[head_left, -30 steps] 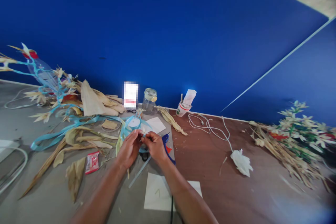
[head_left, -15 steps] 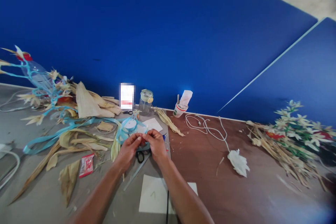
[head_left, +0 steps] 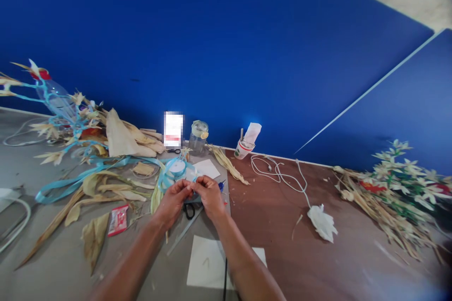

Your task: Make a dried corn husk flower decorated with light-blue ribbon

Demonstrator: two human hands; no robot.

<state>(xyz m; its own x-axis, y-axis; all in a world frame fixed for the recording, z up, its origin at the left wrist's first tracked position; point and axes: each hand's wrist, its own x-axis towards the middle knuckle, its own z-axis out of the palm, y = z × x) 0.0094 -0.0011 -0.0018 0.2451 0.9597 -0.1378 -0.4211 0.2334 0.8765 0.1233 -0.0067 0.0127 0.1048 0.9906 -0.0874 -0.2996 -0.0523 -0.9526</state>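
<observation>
My left hand [head_left: 174,200] and my right hand [head_left: 211,196] meet over the grey part of the table, fingertips pinched together. A bit of light blue shows at the right fingertips, too small to name; whatever lies between the fingers is hidden. Just behind them sits a roll of light blue ribbon [head_left: 175,167], its loose ribbon [head_left: 61,188] trailing off to the left. Below the fingers are the black handle of scissors [head_left: 189,210] and a grey strip like a ruler [head_left: 184,233]. A blue pen-like object [head_left: 221,185] lies by my right hand.
Dried corn husks [head_left: 122,136] and blue-stemmed husk flowers cover the left. A glass jar [head_left: 198,138], a paper cup [head_left: 243,148] and white cable [head_left: 278,174] stand or lie near the blue partition [head_left: 226,56]. Crumpled tissue [head_left: 322,222] and white-flowered stems [head_left: 399,169] are rightward; paper [head_left: 205,263] lies in front.
The view has shifted slightly. My hands stay together with the fingers pinched, and a light blue bit now shows at the right fingertips. The things on the table keep their places.
</observation>
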